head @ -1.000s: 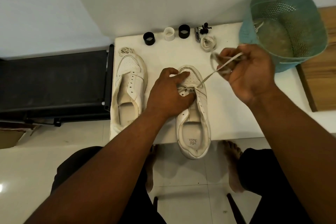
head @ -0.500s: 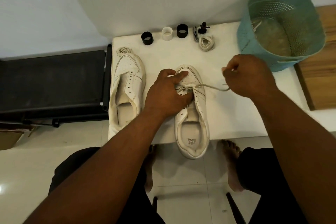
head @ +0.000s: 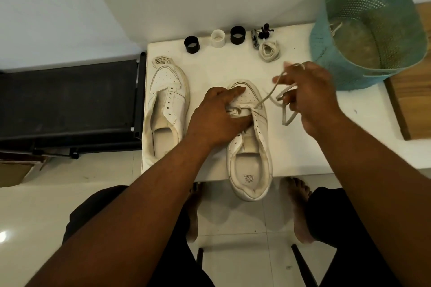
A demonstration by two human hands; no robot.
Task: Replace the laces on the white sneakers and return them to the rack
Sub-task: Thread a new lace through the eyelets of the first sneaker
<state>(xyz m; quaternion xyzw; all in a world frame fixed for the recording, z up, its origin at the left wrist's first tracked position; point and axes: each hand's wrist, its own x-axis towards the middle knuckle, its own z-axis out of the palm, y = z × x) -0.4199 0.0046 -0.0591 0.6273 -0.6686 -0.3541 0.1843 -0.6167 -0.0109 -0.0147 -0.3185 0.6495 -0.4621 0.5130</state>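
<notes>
Two white sneakers lie toe-away on the white table [head: 303, 147]. The right sneaker [head: 250, 165] hangs its heel over the front edge. My left hand [head: 219, 116] presses down on its tongue and lower eyelets, fingers curled over the vamp. A white lace [head: 283, 109] runs from the top eyelets to the right and loops around my right hand [head: 310, 98], which holds it just right of the toe. The left sneaker [head: 166, 109] has no lace. A bundled lace [head: 161, 61] sits at its toe, and another coiled lace [head: 269, 51] lies at the back.
Two black rings [head: 192, 45] [head: 238, 35] and a white ring [head: 218, 39] line the table's back edge beside a small dark clip [head: 264, 31]. A teal perforated basket [head: 368, 30] stands at the right back corner. A black rack [head: 70, 100] is left of the table.
My right hand moved back up and away from the sneaker, drawing more lace out so it now hangs in loose loops. My left hand stayed on the sneaker.
</notes>
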